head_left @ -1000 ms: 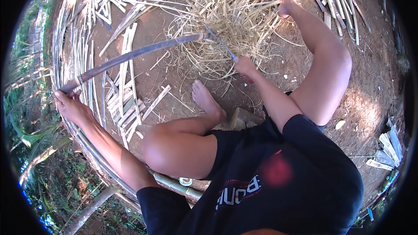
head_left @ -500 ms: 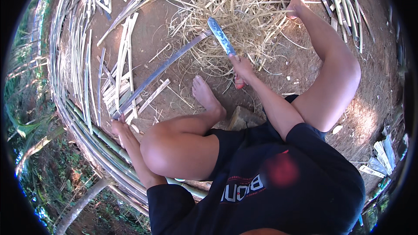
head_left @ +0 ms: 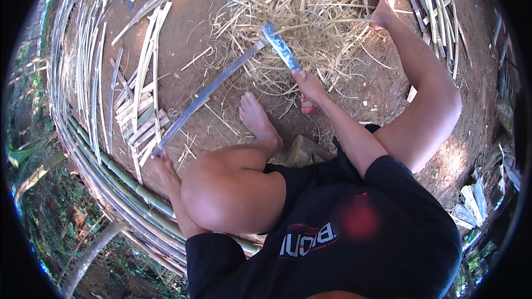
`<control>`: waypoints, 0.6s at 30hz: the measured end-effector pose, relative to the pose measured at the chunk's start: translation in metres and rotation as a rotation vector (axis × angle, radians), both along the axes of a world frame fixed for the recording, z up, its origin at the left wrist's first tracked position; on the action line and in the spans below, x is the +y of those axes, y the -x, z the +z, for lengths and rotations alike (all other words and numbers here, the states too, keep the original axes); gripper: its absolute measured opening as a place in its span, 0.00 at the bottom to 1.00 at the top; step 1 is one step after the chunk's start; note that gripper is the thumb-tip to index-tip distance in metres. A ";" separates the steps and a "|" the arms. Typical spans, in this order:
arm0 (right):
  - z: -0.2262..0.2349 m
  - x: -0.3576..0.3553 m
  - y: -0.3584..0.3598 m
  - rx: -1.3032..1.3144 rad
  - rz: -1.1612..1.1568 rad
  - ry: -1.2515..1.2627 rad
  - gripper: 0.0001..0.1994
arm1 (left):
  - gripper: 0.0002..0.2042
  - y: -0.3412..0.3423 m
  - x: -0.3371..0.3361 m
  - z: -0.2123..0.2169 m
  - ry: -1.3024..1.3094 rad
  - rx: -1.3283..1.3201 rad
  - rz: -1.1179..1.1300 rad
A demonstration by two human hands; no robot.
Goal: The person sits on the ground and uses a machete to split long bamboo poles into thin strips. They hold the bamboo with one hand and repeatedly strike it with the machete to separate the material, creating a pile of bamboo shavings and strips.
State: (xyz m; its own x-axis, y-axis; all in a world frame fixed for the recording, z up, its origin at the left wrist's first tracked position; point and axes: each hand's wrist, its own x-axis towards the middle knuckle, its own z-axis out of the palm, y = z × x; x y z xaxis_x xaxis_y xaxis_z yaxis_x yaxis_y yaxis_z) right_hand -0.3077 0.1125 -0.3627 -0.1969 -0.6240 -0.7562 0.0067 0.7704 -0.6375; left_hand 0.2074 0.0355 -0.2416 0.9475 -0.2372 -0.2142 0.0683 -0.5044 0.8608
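Note:
My left hand [head_left: 164, 167] is closed around the near end of a long, dark bamboo strip [head_left: 213, 89], which slants away up to the right. In my right hand [head_left: 310, 87] is a machete [head_left: 284, 52] with a broad, shiny blade and a reddish handle. The blade points away and slightly left. The strip's far end reaches the blade near its tip; whether they touch I cannot tell. Just beyond lies a heap of thin bamboo shavings [head_left: 299, 8]. My bare left foot [head_left: 256, 113] rests on the soil between strip and machete.
Split bamboo pieces [head_left: 145, 72] lie on the ground at the left, beside more long strips [head_left: 86, 61]. Green bamboo poles [head_left: 130, 180] curve along the left edge. Another strip bundle [head_left: 435, 8] lies far right. A block [head_left: 303, 152] sits near my shorts.
My left hand has shifted slightly right with the strip's near end. The ground pieces at the left appear farther left in view. My right hand keeps the machete in nearly the same place.

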 end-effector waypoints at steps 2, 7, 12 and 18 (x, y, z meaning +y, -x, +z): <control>-0.009 0.004 -0.014 -0.122 -0.008 -0.032 0.27 | 0.15 0.003 0.001 0.001 -0.030 -0.041 -0.017; -0.011 0.007 0.004 -0.096 0.085 -0.004 0.24 | 0.15 0.013 0.019 0.002 -0.191 -0.280 -0.035; 0.001 0.006 -0.003 -0.156 0.041 -0.029 0.24 | 0.14 0.066 0.023 -0.006 -0.393 -0.812 -0.230; -0.004 0.022 -0.019 -0.200 0.032 -0.036 0.26 | 0.14 0.202 0.050 -0.060 -0.350 -0.782 -0.935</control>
